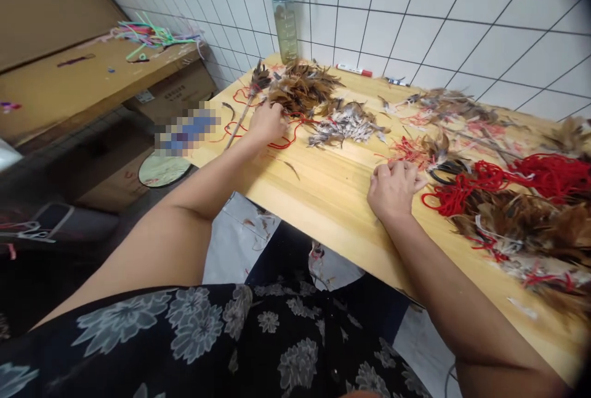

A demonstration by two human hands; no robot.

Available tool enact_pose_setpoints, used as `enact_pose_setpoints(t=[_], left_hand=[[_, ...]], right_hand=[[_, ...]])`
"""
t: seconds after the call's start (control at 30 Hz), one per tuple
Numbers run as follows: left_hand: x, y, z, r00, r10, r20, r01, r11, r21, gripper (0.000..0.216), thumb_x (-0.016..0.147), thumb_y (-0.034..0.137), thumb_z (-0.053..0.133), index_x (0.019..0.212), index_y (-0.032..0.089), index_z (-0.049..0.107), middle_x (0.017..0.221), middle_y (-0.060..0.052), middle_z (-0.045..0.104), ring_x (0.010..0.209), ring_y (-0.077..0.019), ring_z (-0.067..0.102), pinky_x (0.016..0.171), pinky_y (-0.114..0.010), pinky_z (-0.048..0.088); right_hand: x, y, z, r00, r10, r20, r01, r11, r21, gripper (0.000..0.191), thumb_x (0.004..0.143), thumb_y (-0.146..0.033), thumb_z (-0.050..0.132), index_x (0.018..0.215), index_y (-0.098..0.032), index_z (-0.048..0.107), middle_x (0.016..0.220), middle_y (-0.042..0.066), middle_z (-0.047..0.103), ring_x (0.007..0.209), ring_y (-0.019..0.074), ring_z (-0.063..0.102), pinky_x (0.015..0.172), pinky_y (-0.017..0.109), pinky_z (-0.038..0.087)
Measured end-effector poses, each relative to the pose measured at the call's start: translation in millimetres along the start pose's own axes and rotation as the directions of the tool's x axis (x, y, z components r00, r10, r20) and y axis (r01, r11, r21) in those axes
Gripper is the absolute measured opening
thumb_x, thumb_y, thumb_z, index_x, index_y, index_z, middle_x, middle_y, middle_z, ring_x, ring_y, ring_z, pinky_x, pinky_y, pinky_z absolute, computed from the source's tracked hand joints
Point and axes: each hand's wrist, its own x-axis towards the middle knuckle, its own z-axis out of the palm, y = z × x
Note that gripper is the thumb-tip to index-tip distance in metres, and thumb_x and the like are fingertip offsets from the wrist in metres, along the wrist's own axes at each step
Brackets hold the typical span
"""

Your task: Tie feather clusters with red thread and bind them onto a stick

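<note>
My left hand reaches out to a pile of brown feathers at the far left of the wooden table; its fingers are curled among feathers and red string. A thin stick with a feather tuft lies just left of it. My right hand rests knuckles-up on the table, fingers curled, next to black scissors and a bundle of red cord. What either hand holds is hidden.
A grey-white feather pile lies between the hands. Brown feathers cover the right side. A teal-capped water bottle and a red marker stand by the tiled wall. A cardboard box with coloured strips sits at left.
</note>
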Motion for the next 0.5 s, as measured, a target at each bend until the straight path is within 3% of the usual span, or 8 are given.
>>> enact_pose_setpoints(t=[0.1, 0.2, 0.4, 0.5], left_hand=[[3, -6, 5, 0.996, -0.001, 0.085, 0.004, 0.999, -0.036, 0.043, 0.108, 0.019, 0.066, 0.147, 0.012, 0.082, 0.147, -0.022, 0.081, 0.143, -0.0401, 0.074, 0.122, -0.044, 0.058], [2, -15, 1, 1.0, 0.007, 0.031, -0.005, 0.997, -0.08, 0.032, 0.106, 0.013, 0.061, 0.12, 0.017, 0.089, 0.131, -0.015, 0.087, 0.129, -0.0355, 0.079, 0.115, -0.041, 0.059], [-9, -43, -23, 0.98, -0.132, -0.149, 0.1, 0.973, -0.209, 0.026, 0.111, 0.017, 0.061, 0.127, 0.017, 0.081, 0.125, -0.01, 0.085, 0.119, -0.0278, 0.078, 0.111, -0.037, 0.058], [-12, -43, -26, 0.975, -0.089, -0.203, 0.035, 0.967, -0.253, 0.02, 0.108, 0.021, 0.066, 0.122, 0.024, 0.08, 0.126, -0.008, 0.084, 0.122, -0.0296, 0.078, 0.113, -0.037, 0.058]], right_hand=[[0, 0, -1, 1.0, -0.017, 0.017, 0.017, 0.999, 0.03, 0.03, 0.11, -0.022, 0.05, 0.109, -0.014, 0.079, 0.126, 0.025, 0.073, 0.137, 0.042, 0.049, 0.103, 0.053, 0.028], [0, -1, -3, 0.999, -0.024, 0.047, 0.022, 0.999, 0.028, 0.034, 0.111, -0.022, 0.048, 0.113, -0.012, 0.08, 0.127, 0.027, 0.074, 0.136, 0.0417, 0.049, 0.102, 0.053, 0.028], [-1, -5, -6, 0.997, -0.038, 0.073, 0.035, 0.998, 0.043, 0.036, 0.111, -0.021, 0.046, 0.118, -0.012, 0.08, 0.13, 0.028, 0.075, 0.135, 0.042, 0.05, 0.105, 0.055, 0.031], [0, -6, -5, 0.997, -0.047, 0.061, 0.044, 0.997, 0.056, 0.036, 0.11, -0.02, 0.046, 0.119, -0.012, 0.08, 0.128, 0.028, 0.074, 0.131, 0.0411, 0.049, 0.104, 0.054, 0.03]])
